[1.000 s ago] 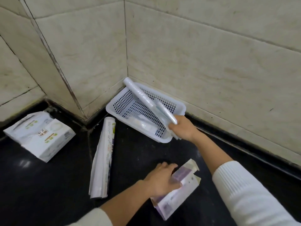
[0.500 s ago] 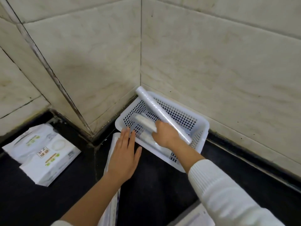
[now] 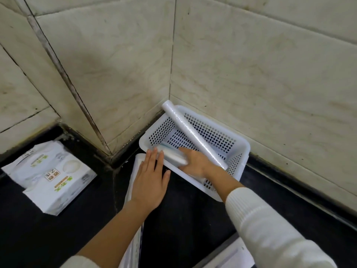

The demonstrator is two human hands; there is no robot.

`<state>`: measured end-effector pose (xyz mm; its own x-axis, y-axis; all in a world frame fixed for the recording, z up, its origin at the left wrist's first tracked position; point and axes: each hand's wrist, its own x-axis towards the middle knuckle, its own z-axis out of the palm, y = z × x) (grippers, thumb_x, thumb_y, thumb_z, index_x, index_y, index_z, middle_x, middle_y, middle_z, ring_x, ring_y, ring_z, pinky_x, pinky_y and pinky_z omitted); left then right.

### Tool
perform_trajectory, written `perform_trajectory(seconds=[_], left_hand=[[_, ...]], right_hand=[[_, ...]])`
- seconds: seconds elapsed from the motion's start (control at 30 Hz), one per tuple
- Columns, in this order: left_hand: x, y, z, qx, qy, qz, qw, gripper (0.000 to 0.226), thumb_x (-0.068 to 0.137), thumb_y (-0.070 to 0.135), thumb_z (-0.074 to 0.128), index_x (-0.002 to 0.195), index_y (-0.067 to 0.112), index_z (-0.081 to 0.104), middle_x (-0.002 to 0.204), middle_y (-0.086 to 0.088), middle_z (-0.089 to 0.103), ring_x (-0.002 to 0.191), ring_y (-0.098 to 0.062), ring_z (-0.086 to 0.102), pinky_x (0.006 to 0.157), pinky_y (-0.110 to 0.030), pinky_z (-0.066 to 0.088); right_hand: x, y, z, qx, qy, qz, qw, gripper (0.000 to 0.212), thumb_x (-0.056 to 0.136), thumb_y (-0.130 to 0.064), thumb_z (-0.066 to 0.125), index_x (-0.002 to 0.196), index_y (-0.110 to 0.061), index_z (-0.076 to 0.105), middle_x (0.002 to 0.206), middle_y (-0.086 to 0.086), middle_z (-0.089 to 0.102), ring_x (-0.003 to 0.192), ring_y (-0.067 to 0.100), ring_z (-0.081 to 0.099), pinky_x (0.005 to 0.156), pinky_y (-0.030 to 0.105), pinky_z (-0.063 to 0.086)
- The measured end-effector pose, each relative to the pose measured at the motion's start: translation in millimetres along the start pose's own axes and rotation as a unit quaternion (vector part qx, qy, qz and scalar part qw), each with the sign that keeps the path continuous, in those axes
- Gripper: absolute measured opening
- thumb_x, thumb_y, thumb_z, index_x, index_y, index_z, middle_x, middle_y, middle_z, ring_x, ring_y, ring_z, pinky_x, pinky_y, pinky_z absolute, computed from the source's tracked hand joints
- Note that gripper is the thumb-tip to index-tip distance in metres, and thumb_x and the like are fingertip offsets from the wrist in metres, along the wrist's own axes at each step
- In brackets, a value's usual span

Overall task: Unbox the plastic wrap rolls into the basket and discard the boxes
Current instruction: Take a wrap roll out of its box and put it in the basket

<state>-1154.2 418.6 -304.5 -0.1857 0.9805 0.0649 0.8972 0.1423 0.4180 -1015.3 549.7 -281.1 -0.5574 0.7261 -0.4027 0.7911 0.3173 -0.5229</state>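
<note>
I am looking down into a tiled corner, and I place everything by the white perforated basket (image 3: 239, 151) that sits on the black floor (image 3: 58, 238) against the corner of the wall. Far to the left of the basket, well apart from it, lie two white packs with green print (image 3: 50, 176), one overlapping the other. Nearer, just left of the basket's front corner, a long flat white box (image 3: 133, 182) lies on the floor, running toward me under my left forearm. My left hand (image 3: 149, 185) hovers flat over that box, palm down, its grip spread wide and holding nothing, fingertips reaching the basket's near rim. Inside the basket, my right hand (image 3: 195, 161) is curled around a short plastic wrap roll (image 3: 172, 155), its grip closed on it low near the basket's front wall. Right of that hand, a long plastic wrap roll (image 3: 191, 134) lies slanted in the basket, its far end propped on the rim at the back corner, its near end down by my right wrist. Below the basket, at the bottom edge, a corner of another white box (image 3: 229, 258) shows beside my white sleeve (image 3: 270, 229).
</note>
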Motion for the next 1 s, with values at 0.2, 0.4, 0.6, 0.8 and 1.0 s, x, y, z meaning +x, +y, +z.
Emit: perform_trajectory(seconds=[0.2,0.4,0.6,0.8,1.0], left_hand=[[3.8,-0.9,-8.2,-0.013,-0.036,-0.004,0.999,0.066,0.102,0.039,0.032,0.154,0.016,-0.003,0.164,-0.004,-0.007,0.149,-0.017,-0.012,0.123,-0.035,0.001],[-30.8,-15.6,-19.0,-0.145,0.036,-0.086,0.985,0.067,0.100,0.030,0.044,0.155,0.020,0.007,0.164,-0.002,0.000,0.150,-0.019,0.001,0.116,-0.029,0.007],[-87.3,-35.1,-14.6,-0.204,0.004,-0.228,0.952,0.065,0.097,0.031,0.051,0.152,0.015,0.020,0.156,-0.014,0.020,0.143,-0.030,0.016,0.115,-0.044,0.023],[-115.8,-40.6,-9.3,-0.294,-0.045,-0.298,0.907,0.057,0.091,0.032,0.061,0.143,0.016,0.040,0.137,-0.014,0.051,0.121,-0.027,0.051,0.103,-0.044,0.044],[-137.5,-50.2,-17.6,-0.414,-0.067,-0.356,0.835,0.045,0.091,0.038,0.061,0.130,0.016,0.058,0.124,-0.003,0.062,0.102,-0.014,0.059,0.084,-0.029,0.049]], right_hand=[[-15.1,7.5,-20.3,0.186,0.024,0.057,0.981,0.053,0.082,-0.024,0.068,0.133,-0.015,0.056,0.144,0.002,0.050,0.129,0.019,0.048,0.108,0.030,0.035],[-52.0,-6.4,-19.7,0.169,0.159,0.019,0.972,0.030,0.087,-0.019,0.062,0.116,-0.011,0.067,0.120,0.002,0.066,0.110,0.017,0.059,0.094,0.027,0.044],[-97.9,-43.2,23.8,0.186,0.205,-0.043,0.960,0.011,0.084,-0.015,0.059,0.084,-0.020,0.070,0.082,-0.003,0.070,0.074,0.007,0.061,0.067,0.015,0.048],[-115.0,-52.1,98.3,0.182,0.075,0.019,0.980,0.020,0.086,-0.014,0.058,0.100,-0.015,0.073,0.098,-0.002,0.072,0.088,0.006,0.062,0.082,0.017,0.045],[-126.5,-62.4,141.4,0.326,-0.015,0.133,0.936,0.026,0.092,-0.024,0.052,0.108,-0.012,0.069,0.092,0.002,0.063,0.078,0.012,0.056,0.066,0.025,0.049]])
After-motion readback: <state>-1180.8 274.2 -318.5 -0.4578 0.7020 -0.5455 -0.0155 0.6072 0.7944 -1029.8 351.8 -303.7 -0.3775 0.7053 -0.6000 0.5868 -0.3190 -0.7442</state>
